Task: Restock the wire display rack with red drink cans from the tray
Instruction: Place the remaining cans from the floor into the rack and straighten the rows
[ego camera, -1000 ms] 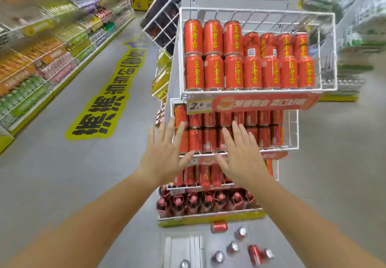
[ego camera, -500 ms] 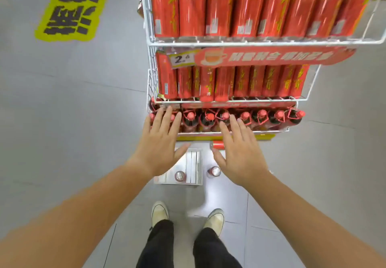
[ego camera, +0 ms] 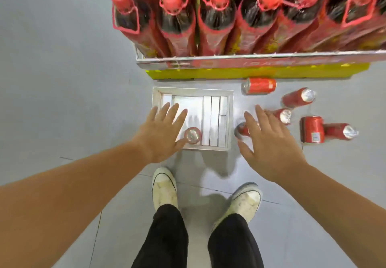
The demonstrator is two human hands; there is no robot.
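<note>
A pale tray [ego camera: 229, 119] lies on the grey floor in front of the wire rack [ego camera: 250, 58]. One red can [ego camera: 192, 135] stands upright in the tray. My left hand [ego camera: 160, 134] hovers open above the tray, just left of that can. My right hand [ego camera: 269, 142] is spread open over the floor to the tray's right and partly hides another can [ego camera: 241, 130]. Several more red cans [ego camera: 259, 85] stand or lie loose on the floor at the right. Neither hand holds anything.
The rack's bottom tier holds red-capped dark bottles [ego camera: 217, 13] above a yellow base [ego camera: 250, 73]. My two white shoes [ego camera: 164, 186] stand just behind the tray. Grey floor stretches away on the left.
The view has tilted from the rack's upper tiers down to the floor. Both open hands have come down with it and now hover over the tray and loose cans.
</note>
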